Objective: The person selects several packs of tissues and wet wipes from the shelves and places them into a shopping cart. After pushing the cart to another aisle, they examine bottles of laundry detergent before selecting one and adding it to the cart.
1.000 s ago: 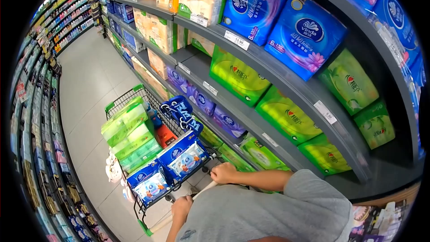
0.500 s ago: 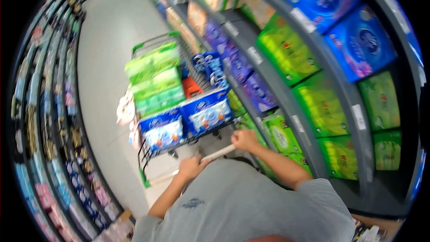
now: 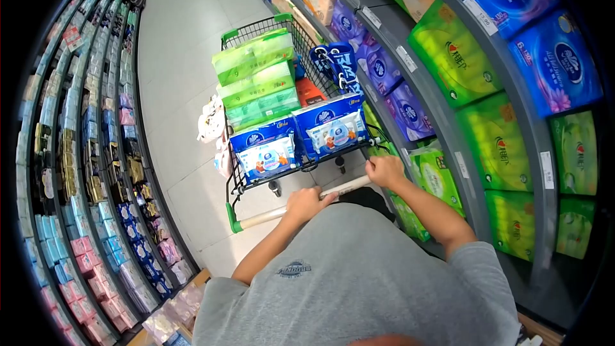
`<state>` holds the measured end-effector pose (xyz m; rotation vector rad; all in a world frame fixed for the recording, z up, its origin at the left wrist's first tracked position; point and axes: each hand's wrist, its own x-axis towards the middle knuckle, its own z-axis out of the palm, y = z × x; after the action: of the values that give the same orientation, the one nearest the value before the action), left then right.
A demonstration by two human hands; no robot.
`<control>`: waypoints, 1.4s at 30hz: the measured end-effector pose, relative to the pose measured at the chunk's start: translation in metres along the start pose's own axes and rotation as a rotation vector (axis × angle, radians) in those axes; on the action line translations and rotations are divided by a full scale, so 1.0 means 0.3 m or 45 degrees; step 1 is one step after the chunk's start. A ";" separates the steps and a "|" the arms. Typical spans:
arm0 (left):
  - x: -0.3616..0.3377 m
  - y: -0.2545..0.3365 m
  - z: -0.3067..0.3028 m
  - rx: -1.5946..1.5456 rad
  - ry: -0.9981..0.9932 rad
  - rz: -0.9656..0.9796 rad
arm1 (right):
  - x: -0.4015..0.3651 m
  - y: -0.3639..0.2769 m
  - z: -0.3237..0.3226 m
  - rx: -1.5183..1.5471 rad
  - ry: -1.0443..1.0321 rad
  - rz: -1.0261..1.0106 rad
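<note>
My left hand [image 3: 306, 205] is wrapped around the pale handle bar [image 3: 264, 217] of a shopping cart [image 3: 232, 37]. Further right along the same bar, my right hand [image 3: 385, 172] is closed near the handle's end. In the cart lie several green tissue packs [image 3: 256, 83] and two blue-and-white packs of wipes [image 3: 264, 147], the latter nearest me. An orange-red item [image 3: 310, 92] sits beside the green packs. A blue item with white patterns [image 3: 343, 67] is at the cart's right side, and a whitish item [image 3: 211, 120] hangs outside its left side.
Close on the right, shelves [image 3: 469, 154] hold green, purple and blue tissue packs [image 3: 556, 64]. Shelving [image 3: 90, 154] with many small packs lines the left. Between them, a grey tiled floor [image 3: 186, 32] runs ahead of the cart.
The cart and my hands appear further right and higher in the view, and the picture is sharper. Both hands keep their hold on the handle bar.
</note>
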<state>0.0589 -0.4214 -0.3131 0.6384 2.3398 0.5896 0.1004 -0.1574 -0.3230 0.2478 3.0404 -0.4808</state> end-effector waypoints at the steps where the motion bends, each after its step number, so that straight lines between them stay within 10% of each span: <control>1: 0.009 0.008 -0.015 0.013 -0.002 0.005 | 0.014 0.004 -0.005 0.014 0.003 -0.005; 16: 0.208 0.058 -0.067 0.190 0.089 -0.118 | 0.235 0.153 0.079 0.149 0.498 -0.298; 32: 0.279 -0.049 0.126 0.285 0.322 -0.308 | 0.252 0.211 0.339 0.289 0.448 -0.316; 42: 0.349 -0.079 0.106 -0.022 0.267 -0.840 | 0.226 0.205 0.310 0.261 0.199 -0.247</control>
<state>0.0022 -0.3722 -0.3962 -0.2274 2.5327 0.3764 0.0464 -0.1186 -0.4353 -0.0038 3.1828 -0.8257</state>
